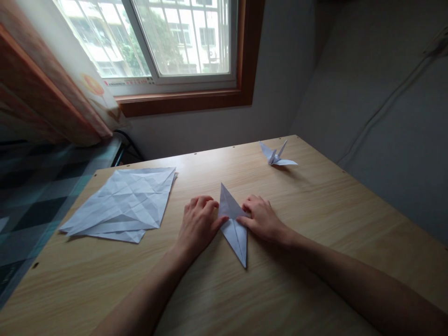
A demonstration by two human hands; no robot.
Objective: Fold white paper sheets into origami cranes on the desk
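Note:
A folded white paper (235, 238), long and pointed at its far and near ends, lies on the wooden table between my hands. My left hand (200, 221) grips its left edge, thumb on top at the middle and fingers curled beside it. From the other side, my right hand (262, 218) pinches the right edge, its thumb pressing near the centre crease. The fingertips under or behind the paper are partly hidden. Beyond my right hand stands a finished paper crane (276, 157) with spread wings.
Several creased white paper sheets (136, 200) lie stacked at the table's left. The wooden table (196, 298) meets a wall at the back, below a window (189, 42). A checked cloth surface (38, 205) and a curtain (63, 88) are on the left.

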